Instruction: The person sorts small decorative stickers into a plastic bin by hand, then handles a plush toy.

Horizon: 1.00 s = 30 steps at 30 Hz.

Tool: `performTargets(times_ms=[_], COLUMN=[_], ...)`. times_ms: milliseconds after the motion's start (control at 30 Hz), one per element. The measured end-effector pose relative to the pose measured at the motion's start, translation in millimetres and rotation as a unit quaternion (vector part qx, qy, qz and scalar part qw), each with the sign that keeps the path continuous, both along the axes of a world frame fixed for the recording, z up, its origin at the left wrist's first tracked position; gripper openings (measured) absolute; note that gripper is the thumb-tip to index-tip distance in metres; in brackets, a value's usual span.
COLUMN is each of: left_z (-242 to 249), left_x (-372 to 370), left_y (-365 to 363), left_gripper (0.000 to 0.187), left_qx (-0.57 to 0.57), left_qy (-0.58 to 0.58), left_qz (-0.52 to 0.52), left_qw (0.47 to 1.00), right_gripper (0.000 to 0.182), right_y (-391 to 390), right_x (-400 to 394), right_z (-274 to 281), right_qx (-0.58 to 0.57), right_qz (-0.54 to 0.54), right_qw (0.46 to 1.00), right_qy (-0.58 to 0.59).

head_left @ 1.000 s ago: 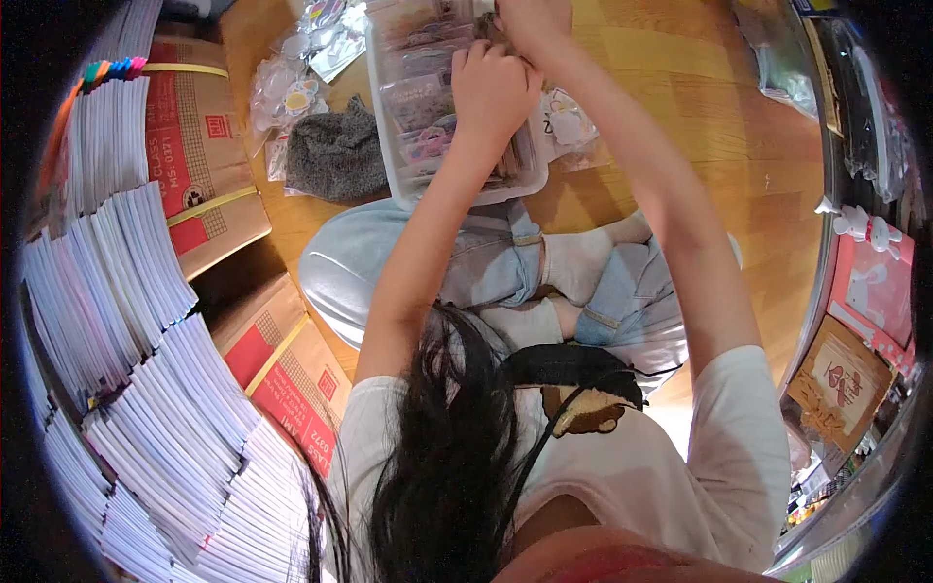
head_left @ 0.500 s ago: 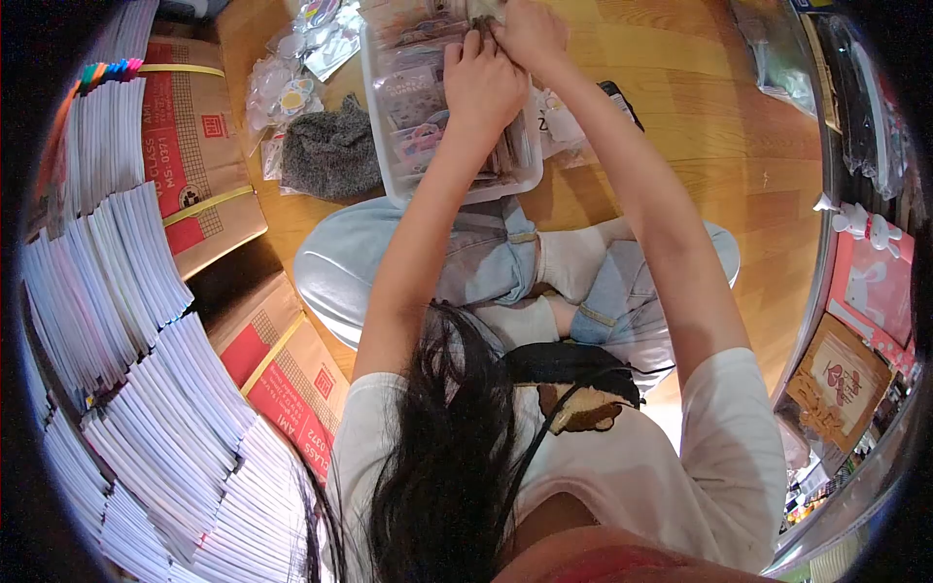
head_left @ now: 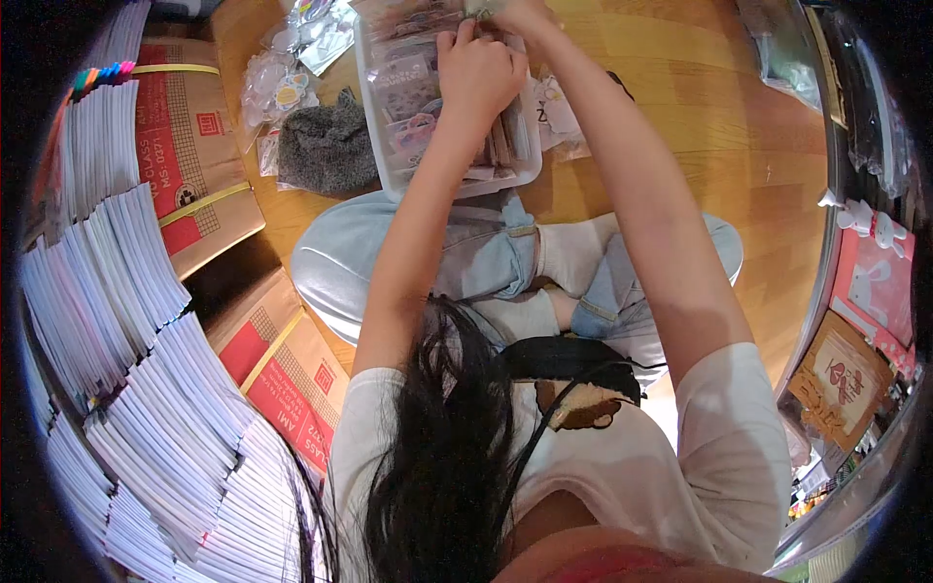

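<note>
A clear plastic bin (head_left: 531, 167) filled with upright packets (head_left: 402, 82) stands on the floor in front of my crossed legs. Over the middle of the bin is my left hand (head_left: 480, 70), fingers bent down among the packets; what its fingertips grip cannot be made out. My right hand (head_left: 520, 17) reaches to the bin's far part at the top edge of the view, its fingers partly out of sight near a small greenish item. A grey knitted item (head_left: 328, 146) lies against the bin's left side.
Stacks of white booklets (head_left: 175, 389) and brown cartons (head_left: 199, 136) line the left. Plastic packets (head_left: 277, 87) lie beyond the grey item, others (head_left: 559, 117) right of the bin. On the right stands a shelf with a pink bunny item (head_left: 875, 228).
My right hand has moved slightly up and away, toward the frame's top edge. My left hand has shifted a little, apart from the right one. The view has shifted slightly.
</note>
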<state>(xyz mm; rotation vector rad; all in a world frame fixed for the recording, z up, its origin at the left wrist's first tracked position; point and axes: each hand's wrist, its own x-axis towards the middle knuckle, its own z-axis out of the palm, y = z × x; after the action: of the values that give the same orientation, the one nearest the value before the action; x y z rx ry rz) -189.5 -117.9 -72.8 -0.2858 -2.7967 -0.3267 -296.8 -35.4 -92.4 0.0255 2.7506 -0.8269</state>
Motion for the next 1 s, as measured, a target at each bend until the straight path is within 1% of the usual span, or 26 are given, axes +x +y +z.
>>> performTargets(times_ms=[67, 167, 200, 233, 267, 300, 333, 367, 433, 533, 633, 733, 767, 833, 933, 1000], left_z=[-4.3, -6.7, -7.5, -6.6, -5.1, -1.4, 1.1, -1.3, -8.7, 2.9, 10.9, 16.6, 18.0, 20.0, 22.9, 24.1], left_x=[-0.2, -1.5, -2.2, -1.3, -0.5, 0.3, 0.1, -1.3, -6.1, -4.7, -2.9, -2.2, -2.1, -0.7, 2.0, 2.3], left_y=[-0.7, -1.1, -1.0, -1.0, -1.3, -1.1, -0.6, -0.2, -0.3, -5.8, -9.5, -6.8, -5.7, -3.9, -1.5, -0.9], left_gripper=[0.035, 0.035, 0.035, 0.035, 0.035, 0.035, 0.035, 0.033, 0.031, 0.03, 0.03, 0.023, 0.023, 0.022, 0.022, 0.021], left_qx=[0.003, 0.001, 0.003, 0.005, 0.003, 0.0, -0.003, 0.024, 0.074, 0.204, 0.307, 0.332, 0.307, 0.257, 0.216, 0.206], left_qy=[0.02, 0.025, 0.027, 0.029, 0.02, 0.011, 0.004, 0.032, 0.091, 0.039, 0.028, 0.021, 0.037, 0.068, 0.076, 0.092], left_qz=[-0.006, -0.01, -0.007, -0.005, -0.004, -0.005, -0.006, -0.006, -0.004, -0.013, -0.053, -0.058, -0.067, -0.084, -0.091, -0.094], left_qw=[1.0, 1.0, 1.0, 1.0, 1.0, 1.0, 1.0, 0.999, 0.993, 0.978, 0.95, 0.941, 0.949, 0.96, 0.969, 0.97], right_gripper=[0.042, 0.035, 0.032, 0.03, 0.035, 0.04, 0.043, 0.048, 0.048, 0.051, 0.056, 0.065, 0.066, 0.067, 0.071, 0.06], right_y=[-3.2, 22.7, 40.5, 51.3, 73.0, 83.4, 97.2, 108.9, 119.8, 131.6, 144.3, 156.4, 158.4, 147.3, 142.4, 141.6], right_x=[-3.9, 4.0, -3.5, -0.1, 15.8, 54.5, 75.2, 95.8, 134.2, 173.2, 179.1, 173.0, 176.4, 189.3, 206.5, 216.8], right_z=[-5.4, 13.9, -3.7, 2.6, 8.1, 47.4, 50.3, 45.1, 40.4, 6.2, -7.0, -4.1, -2.2, 19.2, 6.3, -4.7], right_qx=[0.027, -0.012, -0.018, -0.024, -0.018, -0.01, -0.025, -0.039, 0.051, 0.128, 0.117, 0.091, 0.083, 0.067, 0.111, 0.133], right_qz=[-0.02, 0.11, 0.148, 0.185, 0.093, -0.003, 0.023, 0.047, 0.215, 0.286, 0.276, 0.254, 0.251, 0.247, 0.319, 0.305], right_qw=[0.999, 0.985, 0.957, 0.912, 0.965, 0.993, 0.998, 0.998, 0.975, 0.936, 0.944, 0.963, 0.964, 0.963, 0.935, 0.931], right_qy=[-0.003, 0.13, 0.25, 0.365, 0.246, 0.121, 0.046, -0.03, 0.015, 0.157, 0.138, 0.005, 0.033, 0.087, 0.11, 0.151])
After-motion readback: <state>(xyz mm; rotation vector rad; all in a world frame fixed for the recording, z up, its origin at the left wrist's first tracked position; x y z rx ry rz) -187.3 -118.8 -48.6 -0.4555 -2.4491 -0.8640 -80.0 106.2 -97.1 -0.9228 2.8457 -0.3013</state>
